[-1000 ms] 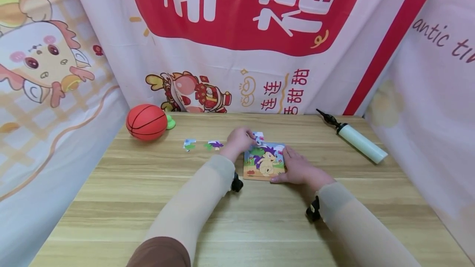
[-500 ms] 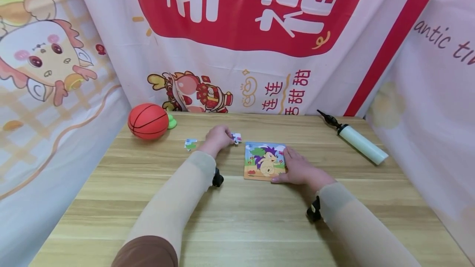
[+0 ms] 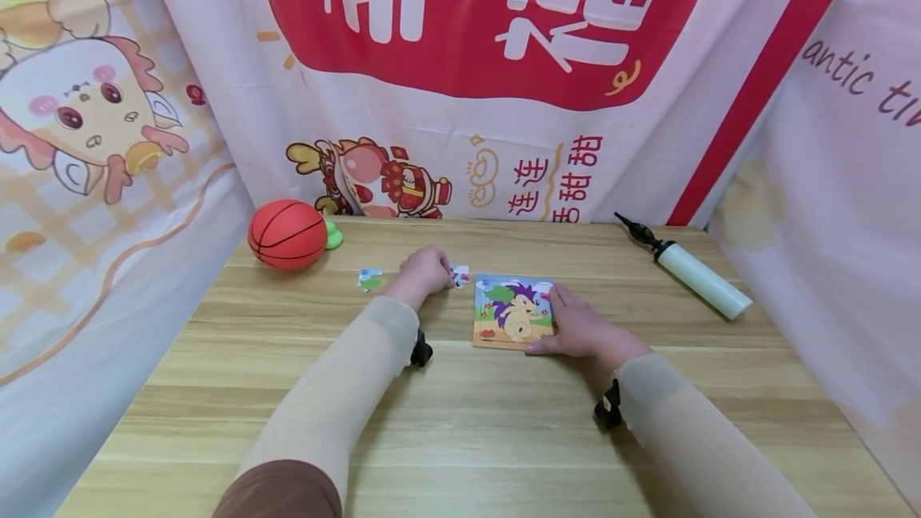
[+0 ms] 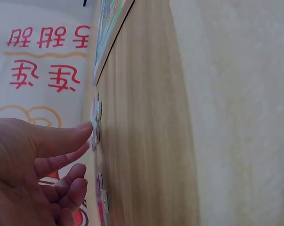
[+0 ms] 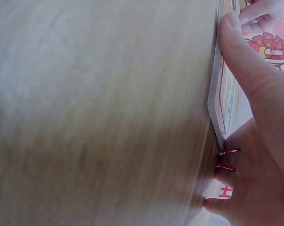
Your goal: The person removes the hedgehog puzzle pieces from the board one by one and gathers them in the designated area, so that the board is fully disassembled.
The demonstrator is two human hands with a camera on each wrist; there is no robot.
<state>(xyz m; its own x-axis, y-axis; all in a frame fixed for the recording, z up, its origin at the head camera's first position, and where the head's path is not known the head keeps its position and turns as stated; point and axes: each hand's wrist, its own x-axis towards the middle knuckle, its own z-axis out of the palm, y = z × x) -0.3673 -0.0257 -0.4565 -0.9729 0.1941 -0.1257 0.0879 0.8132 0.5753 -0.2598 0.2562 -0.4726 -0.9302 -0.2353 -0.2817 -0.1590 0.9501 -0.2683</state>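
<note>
My left hand (image 3: 426,268) is low over the table, left of the jigsaw puzzle board, with thumb and index finger pinching a small puzzle piece (image 3: 461,275). In the left wrist view that puzzle piece (image 4: 95,125) lies almost flat at the tabletop. Another piece (image 4: 103,200) sits beneath the loosely curled other fingers. My right hand (image 3: 576,324) grips the square puzzle board (image 3: 512,312), which shows a purple-haired hedgehog, by its right side. The right thumb (image 5: 233,23) lies along the near edge; the fingers reach the right edge.
One more puzzle piece (image 3: 370,280) lies further left on the wooden table (image 3: 460,438). At the back left sit a red toy basketball (image 3: 288,235) and a green object (image 3: 333,236). A hand pump (image 3: 691,270) lies at the back right, before the printed curtain (image 3: 460,118).
My left hand has drawn back leftward from the board's upper left corner, bringing the puzzle piece with it, then lowered it slightly to the table. My right hand has stayed on the board.
</note>
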